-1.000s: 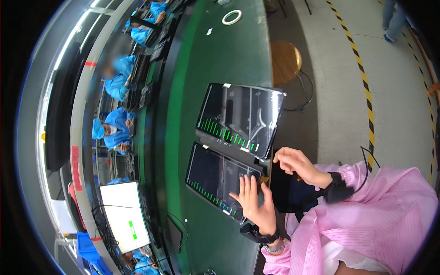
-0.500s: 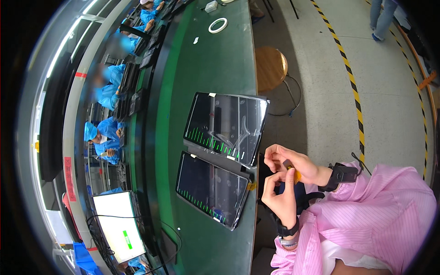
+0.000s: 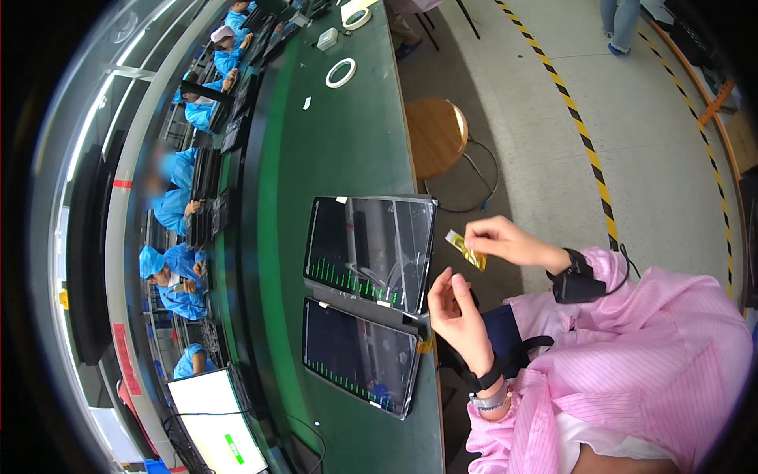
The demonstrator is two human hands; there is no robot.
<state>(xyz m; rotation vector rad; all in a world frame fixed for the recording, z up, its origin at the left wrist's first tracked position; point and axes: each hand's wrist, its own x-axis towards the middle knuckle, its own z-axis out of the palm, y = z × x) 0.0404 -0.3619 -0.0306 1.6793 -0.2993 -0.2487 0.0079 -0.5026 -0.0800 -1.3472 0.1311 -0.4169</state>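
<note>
My right hand (image 3: pixel 505 241) pinches a small flat gold-yellow strip (image 3: pixel 467 250) with a pale end, held up beyond the green bench's edge. Below it in the picture, my left hand (image 3: pixel 459 320) has its fingers loosely curled, thumb and forefinger apart, with nothing visible in them. Closest to that hand are two dark flat screen panels lying side by side on the bench. The upper panel (image 3: pixel 369 251) has wrinkled clear film; the lower panel (image 3: pixel 359 355) has an orange-yellow tab (image 3: pixel 425 346) at its edge. Both show rows of green marks and pale tape tabs.
The green bench (image 3: pixel 347 150) carries white tape rolls (image 3: pixel 341 73) and a small clear box (image 3: pixel 327 38). A lit monitor (image 3: pixel 217 426) with a cable stands lower left. A round wooden stool (image 3: pixel 436 138) is beside the bench. Several people in blue work across the line.
My hands have parted. The right hand has drawn the yellow strip away from the left and turned it toward the bench. The whole view has shifted, so the panels appear lower.
</note>
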